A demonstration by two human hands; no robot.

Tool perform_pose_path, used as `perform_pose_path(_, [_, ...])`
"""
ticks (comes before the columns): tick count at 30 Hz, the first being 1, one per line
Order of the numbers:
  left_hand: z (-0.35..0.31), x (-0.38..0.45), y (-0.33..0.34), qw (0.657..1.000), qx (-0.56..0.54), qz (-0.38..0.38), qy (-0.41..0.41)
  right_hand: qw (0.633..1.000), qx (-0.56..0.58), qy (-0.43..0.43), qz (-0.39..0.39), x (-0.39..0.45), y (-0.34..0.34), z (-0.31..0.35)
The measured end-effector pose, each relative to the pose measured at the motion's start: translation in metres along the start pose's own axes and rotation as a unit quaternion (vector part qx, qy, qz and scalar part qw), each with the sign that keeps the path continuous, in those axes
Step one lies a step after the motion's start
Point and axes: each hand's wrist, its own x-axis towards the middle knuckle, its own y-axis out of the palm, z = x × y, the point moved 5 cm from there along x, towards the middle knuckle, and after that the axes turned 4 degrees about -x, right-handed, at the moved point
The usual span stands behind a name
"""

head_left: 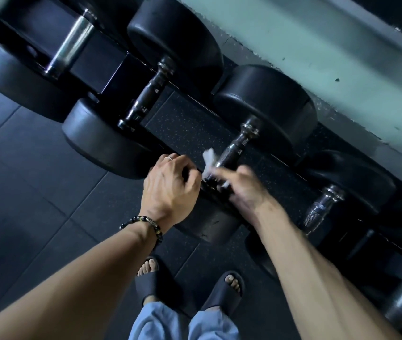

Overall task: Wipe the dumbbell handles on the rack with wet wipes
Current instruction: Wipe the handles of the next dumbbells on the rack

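While the right hand [241, 186] works a crumpled white wet wipe [209, 160] against the near end of a knurled dumbbell handle [229, 153], the main risk I see is that the wipe is bunched rather than wrapped, so it could skid along one side of the bar and leave the underside and the far end, up by the black rubber head [268, 111], untouched. That hand is blurred, so its grip is hard to read, but the fingers look curled around the wipe and the handle's near end together, with the forearm reaching in low from the right. A small loose tail of wipe sticks up past the fingers and could tear or snag on the knurling. The left hand [170, 185] hovers just beside it, knuckles up, fingers loosely curled and, as far as I can tell, holding nothing; a ring and a beaded bracelet [146, 223] show on that side. Both hands sit between heavy heads on the rack [185, 123], so a nudged dumbbell could roll and pinch fingers, and the feet below wear only open slides [222, 289]. Neighbouring handles to either side still need doing, I judge.
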Motion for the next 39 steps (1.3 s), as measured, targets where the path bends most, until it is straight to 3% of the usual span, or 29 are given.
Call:
perform_pose_path(2, [0.0,-0.001,-0.001,1.0,0.0,-0.002,0.001,0.998,-0.03,0.015,0.054,-0.011,0.0,0.002])
perform_pose_path(7, [0.001,0.001,0.001,1.0,0.007,0.009,0.008,0.989,0.131,-0.06,-0.023,0.012,-0.019,0.028])
perform_pose_path(10, [0.0,0.0,0.001,1.0,-0.001,0.015,0.006,0.993,0.071,-0.046,-0.079,0.01,-0.023,0.009])
perform_pose_path(15, [-0.002,0.0,0.001,0.999,0.002,0.033,0.002,0.98,-0.133,-0.03,-0.145,-0.03,-0.036,-0.012])
perform_pose_path(18, [-0.004,-0.001,-0.001,0.999,-0.004,0.047,-0.005,0.972,-0.124,-0.067,-0.19,-0.063,-0.039,-0.003])
perform_pose_path(21, [-0.004,0.0,-0.002,0.996,-0.013,0.086,-0.009,0.976,-0.088,-0.106,-0.17,-0.084,-0.024,0.012])
perform_pose_path(26, [-0.013,0.012,-0.013,0.969,-0.13,0.206,0.038,0.974,-0.106,-0.135,-0.146,-0.09,0.003,0.028])
perform_pose_path(30, [-0.025,0.024,-0.03,0.984,-0.114,0.122,0.065,0.94,-0.068,-0.212,-0.26,-0.099,0.01,0.032])
perform_pose_path(33, [-0.027,0.027,-0.035,0.988,-0.115,0.093,0.04,0.905,-0.158,-0.265,-0.292,-0.102,0.022,0.032])
perform_pose_path(35, [-0.028,0.032,-0.038,0.992,-0.092,0.076,0.041,0.899,-0.19,-0.27,-0.289,-0.099,0.028,0.023])
perform_pose_path(39, [-0.025,0.058,-0.039,0.998,-0.013,0.064,0.01,0.851,-0.234,-0.244,-0.403,-0.091,0.025,-0.009])
